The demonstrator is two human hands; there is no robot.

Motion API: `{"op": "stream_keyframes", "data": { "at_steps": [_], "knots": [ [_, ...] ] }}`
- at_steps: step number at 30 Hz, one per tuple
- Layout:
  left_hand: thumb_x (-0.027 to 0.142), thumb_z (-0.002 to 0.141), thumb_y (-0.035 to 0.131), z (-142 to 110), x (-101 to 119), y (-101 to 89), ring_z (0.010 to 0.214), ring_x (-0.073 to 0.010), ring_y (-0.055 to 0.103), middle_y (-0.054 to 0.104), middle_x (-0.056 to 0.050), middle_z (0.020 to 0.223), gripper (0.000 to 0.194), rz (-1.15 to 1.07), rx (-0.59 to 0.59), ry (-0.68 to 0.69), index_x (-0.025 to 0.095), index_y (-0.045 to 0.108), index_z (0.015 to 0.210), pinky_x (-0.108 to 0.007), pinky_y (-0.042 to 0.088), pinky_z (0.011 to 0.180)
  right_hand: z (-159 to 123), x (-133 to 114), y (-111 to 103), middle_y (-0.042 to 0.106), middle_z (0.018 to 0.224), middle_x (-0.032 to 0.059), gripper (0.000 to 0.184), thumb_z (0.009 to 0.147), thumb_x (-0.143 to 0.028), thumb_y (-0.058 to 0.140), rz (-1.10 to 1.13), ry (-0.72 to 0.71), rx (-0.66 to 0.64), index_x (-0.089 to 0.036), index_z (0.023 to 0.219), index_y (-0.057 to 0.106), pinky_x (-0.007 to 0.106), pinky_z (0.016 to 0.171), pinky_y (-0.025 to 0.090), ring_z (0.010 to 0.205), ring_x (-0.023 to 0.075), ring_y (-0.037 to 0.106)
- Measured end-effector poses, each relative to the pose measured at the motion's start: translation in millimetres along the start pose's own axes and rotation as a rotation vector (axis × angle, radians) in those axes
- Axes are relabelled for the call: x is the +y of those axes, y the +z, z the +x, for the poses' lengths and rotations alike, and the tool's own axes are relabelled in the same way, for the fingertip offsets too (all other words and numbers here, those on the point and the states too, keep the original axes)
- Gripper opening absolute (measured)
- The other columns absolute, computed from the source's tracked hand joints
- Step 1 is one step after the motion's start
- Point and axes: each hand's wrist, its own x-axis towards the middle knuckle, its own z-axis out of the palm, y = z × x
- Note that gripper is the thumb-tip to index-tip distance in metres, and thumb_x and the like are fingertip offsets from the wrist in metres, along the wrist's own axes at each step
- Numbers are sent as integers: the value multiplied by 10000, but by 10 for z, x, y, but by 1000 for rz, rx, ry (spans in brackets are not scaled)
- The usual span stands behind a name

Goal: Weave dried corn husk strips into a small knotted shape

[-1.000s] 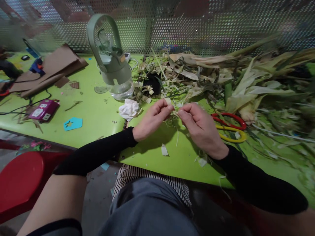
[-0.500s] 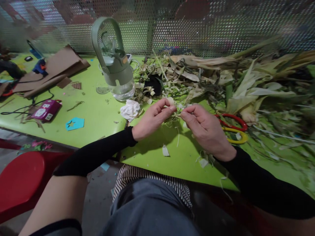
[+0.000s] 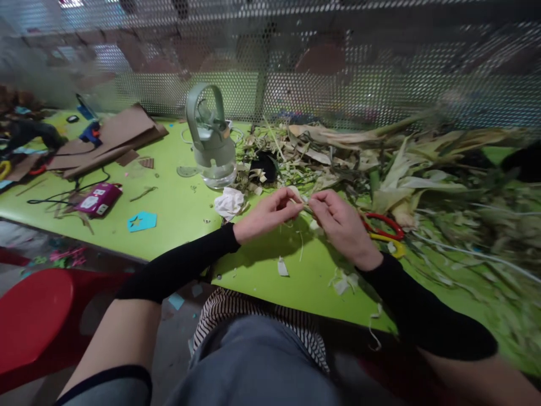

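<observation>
My left hand (image 3: 267, 216) is closed in a pinch above the green table (image 3: 262, 276), with a pale strip of corn husk (image 3: 306, 201) at its fingertips. My right hand (image 3: 340, 224) pinches the same small strip from the other side, and the fingertips of both hands nearly meet. Fingers partly hide the strip, so its full shape cannot be made out. Beneath the hands lie a husk scrap (image 3: 283, 267) and thin curly fibres. Scissors with a red handle (image 3: 385, 225) and a yellow one lie just beyond my right wrist, their blades hidden.
Dried corn husks (image 3: 401, 180) and shreds heap along the back and right. A water bottle (image 3: 214, 152) stands behind a crumpled tissue (image 3: 229, 203). Leftward are a purple box (image 3: 99, 198) with a cord, a blue paper piece (image 3: 142, 221), cardboard (image 3: 114, 138) and a red stool (image 3: 36, 316).
The camera view has tilted upward and shows more of the perforated screen. My fingertips have drawn closer together around the husk strip.
</observation>
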Motion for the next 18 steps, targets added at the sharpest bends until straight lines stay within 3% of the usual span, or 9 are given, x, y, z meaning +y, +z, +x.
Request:
{"op": "stream_keyframes", "data": {
  "at_steps": [9,14,18],
  "knots": [
    [140,991,625,226,23,-61,646,-63,538,579,61,736,161,126,163,-156,173,507,886,-229,419,672,140,50,42,609,715,-9,295,989,-524,581,92,54,-11,-234,939,563,318,606,426,604,163,535],
    [263,994,660,236,62,-99,662,-71,464,575,44,778,197,291,26,-160,158,557,863,-242,373,678,131,88,59,623,720,-8,283,987,-515,596,105,30,52,-237,942,567,318,606,433,596,164,548],
    [253,1008,608,227,47,-71,695,-97,433,488,55,733,227,419,13,-57,176,530,809,-252,348,695,54,85,38,631,731,4,216,995,-438,559,29,-9,20,-232,932,579,332,657,433,646,183,574]
  ]
}}
